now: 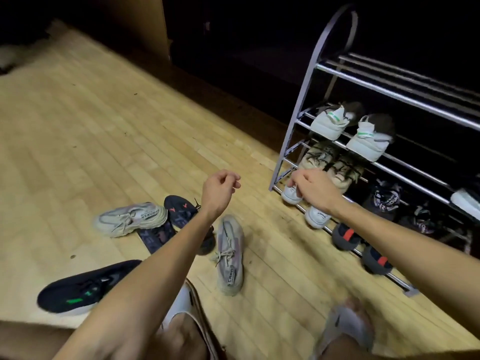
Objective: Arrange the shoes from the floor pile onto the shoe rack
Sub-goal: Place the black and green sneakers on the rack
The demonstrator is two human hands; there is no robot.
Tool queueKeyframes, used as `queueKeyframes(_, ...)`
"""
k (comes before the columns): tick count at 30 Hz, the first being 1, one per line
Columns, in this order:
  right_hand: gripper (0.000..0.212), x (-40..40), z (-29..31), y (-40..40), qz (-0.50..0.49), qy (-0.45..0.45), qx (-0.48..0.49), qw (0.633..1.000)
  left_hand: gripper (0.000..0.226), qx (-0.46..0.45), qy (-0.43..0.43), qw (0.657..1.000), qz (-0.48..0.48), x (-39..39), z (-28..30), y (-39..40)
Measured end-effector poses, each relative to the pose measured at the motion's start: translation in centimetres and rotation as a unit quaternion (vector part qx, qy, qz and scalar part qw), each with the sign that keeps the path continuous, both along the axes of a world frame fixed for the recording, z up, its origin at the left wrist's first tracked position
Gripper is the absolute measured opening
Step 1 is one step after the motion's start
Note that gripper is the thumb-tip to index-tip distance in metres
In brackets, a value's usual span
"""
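Head | shoe rack (285,141): shoes on lower tiers | right grip (310,184) pinches white sneaker (291,194) | left grip (220,184) loose, empty

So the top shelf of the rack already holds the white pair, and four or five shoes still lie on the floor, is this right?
Not quite: the head view shows the top shelf bare. The white pair sits on the second shelf down. The shoes on the floor are as you say.
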State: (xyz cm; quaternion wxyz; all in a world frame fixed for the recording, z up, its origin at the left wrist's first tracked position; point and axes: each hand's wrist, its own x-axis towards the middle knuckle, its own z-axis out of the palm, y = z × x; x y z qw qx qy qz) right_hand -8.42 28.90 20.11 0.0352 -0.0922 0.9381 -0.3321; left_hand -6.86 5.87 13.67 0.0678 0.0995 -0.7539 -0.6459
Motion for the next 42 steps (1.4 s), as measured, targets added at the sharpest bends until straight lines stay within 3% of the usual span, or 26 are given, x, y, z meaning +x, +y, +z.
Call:
queueKeyframes(7,0.035,0.5,-5.2,-8.1,0.007,-0.076,-0.058,0.995,0.026,-0.087,-0.061,0.994,0.021,3.9,-3.8,-8.0)
queueKeyframes(13,0.035,2.4,-8.9,-13.6,0.062,-0.141,-0.043,0.987,0.028,-0.141,-0.088,0.983,0.073,7.4,-6.1,-14.8)
queueKeyframes(19,0.034,3.2,-11.2,-16.3,0.097,-0.170,-0.032,0.980,0.032,-0.141,-0.150,0.969,0.135,10.9,-9.0,-19.4)
queueKeyframes(27,0.033,3.4,-13.9,-18.3,0.103,-0.223,-0.029,0.969,0.024,-0.093,-0.271,0.943,0.170,14.5,-13.8,-22.0)
queueKeyframes(30,0.031,4.0,-15.2,-19.0,0.108,-0.231,-0.029,0.967,0.032,0.005,-0.337,0.916,0.217,15.8,-15.1,-22.5)
queueKeyframes(35,0.031,5.1,-17.0,-20.0,0.125,-0.261,-0.013,0.957,0.040,0.100,-0.471,0.857,0.181,17.4,-15.9,-22.2)
queueKeyframes(42,0.031,5.4,-18.4,-21.2,0.144,-0.284,0.008,0.948,0.055,0.151,-0.520,0.809,0.228,18.0,-18.3,-22.6)
